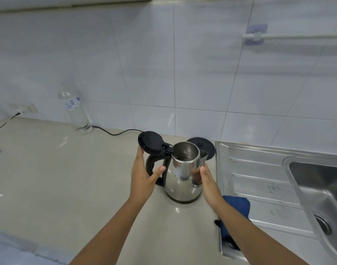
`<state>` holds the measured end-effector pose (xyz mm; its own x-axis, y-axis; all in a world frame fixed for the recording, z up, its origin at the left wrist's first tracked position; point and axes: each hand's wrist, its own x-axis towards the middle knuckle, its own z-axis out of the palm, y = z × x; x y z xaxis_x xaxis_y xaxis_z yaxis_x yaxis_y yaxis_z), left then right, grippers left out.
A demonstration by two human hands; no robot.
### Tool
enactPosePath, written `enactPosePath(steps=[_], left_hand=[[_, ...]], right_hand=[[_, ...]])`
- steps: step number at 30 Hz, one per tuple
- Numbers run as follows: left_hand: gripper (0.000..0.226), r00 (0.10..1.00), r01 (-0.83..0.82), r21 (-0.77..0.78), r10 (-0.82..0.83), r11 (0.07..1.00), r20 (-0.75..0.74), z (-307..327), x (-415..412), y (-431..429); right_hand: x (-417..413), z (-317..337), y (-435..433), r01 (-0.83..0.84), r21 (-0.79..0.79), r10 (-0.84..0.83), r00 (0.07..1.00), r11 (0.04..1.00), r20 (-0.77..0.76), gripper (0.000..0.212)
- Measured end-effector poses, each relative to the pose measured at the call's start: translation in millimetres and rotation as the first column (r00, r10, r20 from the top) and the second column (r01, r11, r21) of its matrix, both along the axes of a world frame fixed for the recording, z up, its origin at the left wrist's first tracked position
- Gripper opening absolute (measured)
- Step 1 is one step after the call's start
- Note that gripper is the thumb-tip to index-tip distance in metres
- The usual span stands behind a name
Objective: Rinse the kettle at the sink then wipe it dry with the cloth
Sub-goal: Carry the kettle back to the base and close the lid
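Kettle (183,175), lid (150,142) flipped open, could slip when lifted: open left hand (142,174) only nears its handle (154,169), right hand (206,179) lies flat against the slick steel

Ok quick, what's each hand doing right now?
Left hand: open, fingers up by the lid, thumb near the kettle handle, no closed grip.
Right hand: open, flat against the kettle's side, not wrapped around it.

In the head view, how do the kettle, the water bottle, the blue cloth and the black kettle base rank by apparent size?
1. kettle
2. water bottle, though it stands farther away
3. blue cloth, partly hidden by the arm
4. black kettle base, partly hidden
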<state>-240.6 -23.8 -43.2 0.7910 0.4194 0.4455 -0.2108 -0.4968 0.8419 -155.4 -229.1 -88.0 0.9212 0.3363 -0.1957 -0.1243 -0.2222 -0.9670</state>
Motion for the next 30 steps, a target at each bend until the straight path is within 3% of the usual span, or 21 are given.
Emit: enactPosePath(steps=[9, 15, 20, 30], left_hand=[[0.068, 0.968, 0.226, 0.028, -0.228, 0.974, 0.104, 23.2, 14.0, 10.5], [0.048, 0.969, 0.238, 0.106, -0.243, 0.965, 0.038, 31.5, 30.1, 12.5], [0.035, 0.960, 0.280, 0.143, -0.277, 0.949, -0.036, 40.3, 45.7, 12.6], [0.017, 0.928, 0.371, 0.146, -0.365, 0.917, -0.067, 52.8, 70.2, 2.2]], right_hand=[[0.7, -15.2, 10.8, 0.118, 0.049, -0.117, 0.993, 0.992, -0.018, 0.070], [-1.1, -25.7, 17.9, 0.221, 0.088, -0.222, 0.975, 0.971, 0.003, 0.051], [-1.0, -32.2, 21.1, 0.253, 0.097, -0.253, 0.967, 0.963, -0.010, 0.075], [-2.7, -38.9, 23.0, 0.290, 0.083, -0.287, 0.957, 0.954, -0.047, 0.040]])
